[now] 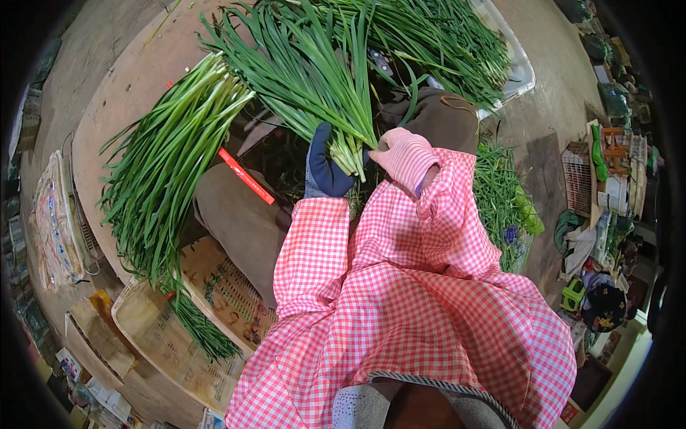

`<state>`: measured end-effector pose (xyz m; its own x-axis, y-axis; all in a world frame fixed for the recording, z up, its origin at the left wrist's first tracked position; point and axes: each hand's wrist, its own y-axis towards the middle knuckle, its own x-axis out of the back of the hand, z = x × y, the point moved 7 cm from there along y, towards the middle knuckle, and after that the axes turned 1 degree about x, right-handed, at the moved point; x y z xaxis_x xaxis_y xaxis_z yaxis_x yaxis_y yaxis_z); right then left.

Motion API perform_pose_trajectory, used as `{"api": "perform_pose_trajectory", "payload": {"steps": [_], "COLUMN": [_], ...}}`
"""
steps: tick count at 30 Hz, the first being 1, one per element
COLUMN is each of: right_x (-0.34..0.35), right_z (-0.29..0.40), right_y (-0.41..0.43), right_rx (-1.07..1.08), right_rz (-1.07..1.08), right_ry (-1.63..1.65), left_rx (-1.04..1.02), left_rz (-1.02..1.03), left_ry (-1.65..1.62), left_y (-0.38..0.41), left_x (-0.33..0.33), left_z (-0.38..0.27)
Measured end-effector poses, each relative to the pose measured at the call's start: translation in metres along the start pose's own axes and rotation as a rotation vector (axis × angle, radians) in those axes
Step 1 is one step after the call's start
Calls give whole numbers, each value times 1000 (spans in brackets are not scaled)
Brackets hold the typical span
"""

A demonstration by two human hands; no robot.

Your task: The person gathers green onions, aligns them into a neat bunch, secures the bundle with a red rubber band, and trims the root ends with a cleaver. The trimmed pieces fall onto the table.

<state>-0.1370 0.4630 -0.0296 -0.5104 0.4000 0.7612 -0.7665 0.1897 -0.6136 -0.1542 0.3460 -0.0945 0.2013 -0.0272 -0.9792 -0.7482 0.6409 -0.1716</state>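
My left hand [329, 169], in a dark blue-coated glove, is closed around the pale stem ends of a bunch of garlic chives [316, 80]. The long green leaves fan out away from me. My right hand [406, 158] wears a pink striped knit glove. Its fingertips pinch at the stem base on the right side of the same bunch. A larger pile of garlic chives [161, 166] lies to the left on a round board [102, 118], with pale ends towards the middle. A strip of red tape [246, 176] lies over my left knee.
More chives [455, 43] fill a white plastic tray [517, 59] at the far right. Loose green trimmings [496, 198] lie right of my lap. Beside my left leg stand plastic baskets [144, 316], one with a tied green bundle [203, 327]. Clutter lines the right wall.
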Motion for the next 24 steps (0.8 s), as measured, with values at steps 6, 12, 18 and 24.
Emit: {"api": "perform_pose_trajectory", "payload": {"steps": [6, 12, 18, 24], "right_x": [3, -18, -8, 12], "right_z": [6, 21, 15, 31], "right_y": [-17, -33, -26, -14], "right_rx": [212, 793, 217, 252], "right_rz": [-192, -222, -3, -19], "right_ry": [168, 14, 159, 241], "left_rx": [69, -42, -198, -214], "left_rz": [-74, -171, -310, -247], "left_ry": [20, 279, 567, 593], "left_y": [1, 8, 7, 7], "left_x": [15, -3, 4, -5], "left_z": [2, 0, -12, -9]}}
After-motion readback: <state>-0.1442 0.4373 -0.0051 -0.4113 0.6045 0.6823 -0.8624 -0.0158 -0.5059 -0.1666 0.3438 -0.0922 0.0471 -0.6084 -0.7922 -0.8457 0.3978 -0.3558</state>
